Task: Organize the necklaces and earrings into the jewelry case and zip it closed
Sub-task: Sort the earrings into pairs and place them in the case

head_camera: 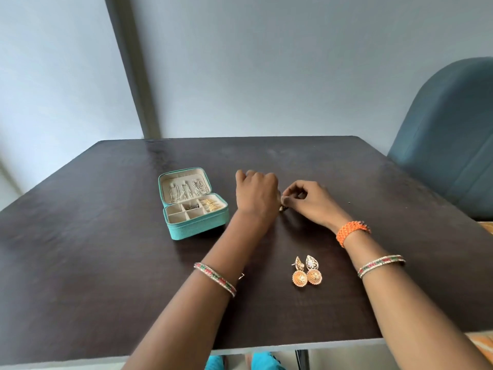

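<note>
Surface: dark wooden table (106, 263) is filling the lower half of the frame, with a pale blue-grey wall behind it and a blue chair (450, 134) showing at the right edge.
Jewelry case: teal jewelry case (193, 202) is sitting open on the table left of centre, its lid tilted back.
Necklaces: three chains (186, 192) are hanging in the lid of the case.
Stored earrings: small gold earrings (210, 205) are lying in the right-hand compartments of the case's base; another small item is lying in a middle compartment, too small to identify.
Left hand: left hand (257, 194) is hovering at the centre of the frame just right of the case, fingers curled downward; what it is gripping cannot be told.
Right hand: right hand (306, 200) is meeting the left, thumb and forefinger pinching a small dark earring (281, 208) between the two hands.
Loose earrings: a pair of gold jhumka earrings (306, 271) is lying side by side, touching, on the table below the hands, between the forearms.
Wrists: patterned bangles are circling both forearms, and an orange beaded bracelet (352, 231) is wrapping the right wrist.
</note>
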